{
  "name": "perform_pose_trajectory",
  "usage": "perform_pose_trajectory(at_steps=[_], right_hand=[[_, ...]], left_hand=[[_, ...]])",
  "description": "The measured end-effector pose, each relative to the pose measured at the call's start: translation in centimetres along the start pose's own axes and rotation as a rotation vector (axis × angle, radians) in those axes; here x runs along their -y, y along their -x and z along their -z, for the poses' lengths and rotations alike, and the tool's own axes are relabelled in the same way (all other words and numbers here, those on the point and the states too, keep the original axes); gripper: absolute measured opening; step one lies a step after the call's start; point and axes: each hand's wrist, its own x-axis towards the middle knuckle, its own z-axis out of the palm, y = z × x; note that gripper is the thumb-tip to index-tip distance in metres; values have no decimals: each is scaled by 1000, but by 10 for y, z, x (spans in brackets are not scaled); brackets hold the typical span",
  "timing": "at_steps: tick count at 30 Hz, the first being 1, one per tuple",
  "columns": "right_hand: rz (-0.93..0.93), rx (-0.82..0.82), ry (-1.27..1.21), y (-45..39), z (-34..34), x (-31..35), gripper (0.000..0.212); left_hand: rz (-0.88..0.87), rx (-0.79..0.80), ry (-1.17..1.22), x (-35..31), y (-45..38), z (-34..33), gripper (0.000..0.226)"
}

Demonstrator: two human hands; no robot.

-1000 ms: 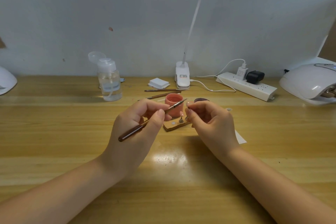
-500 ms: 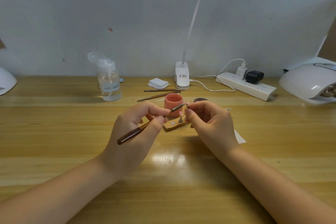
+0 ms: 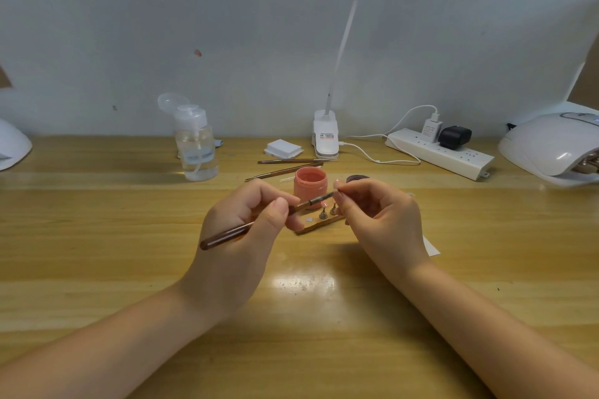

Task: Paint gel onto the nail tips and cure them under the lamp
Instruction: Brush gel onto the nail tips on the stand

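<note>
Left hand [image 3: 240,230] fingers gripping slim brown wooden-handled brush [image 3: 259,223], right hand [image 3: 376,217] fingers pinching something tiny at its bristles, open pink gel jar [image 3: 310,183] behind, yellow wooden counter [image 3: 97,253].

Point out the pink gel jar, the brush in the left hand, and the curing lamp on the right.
pink gel jar [image 3: 309,188]: head view, on its front wall below the open rim.
brush [image 3: 227,234]: head view, on the dark handle.
curing lamp [image 3: 547,146]: head view, on its white dome.

A nail-art workstation — wooden desk [image 3: 97,236], curing lamp [image 3: 551,146], gel pot [image 3: 309,185], pump bottle [image 3: 196,146], clip-on light [image 3: 325,136].
</note>
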Motion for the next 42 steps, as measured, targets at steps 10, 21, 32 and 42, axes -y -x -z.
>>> perform_pose_trajectory(at_steps=[10, 21, 32, 42], right_hand=[[18, 2, 18, 0, 0, -1, 21], [43, -7, 26, 0, 0, -4, 20], [66, -15, 15, 0, -1, -4, 30], [52, 0, 20, 0, 0, -5, 18]], left_hand=[[8, 7, 31, 0, 0, 1, 21], [31, -11, 55, 0, 0, -1, 17], [50, -22, 99, 1, -2, 0, 18], [58, -1, 84, -1, -1, -2, 20]])
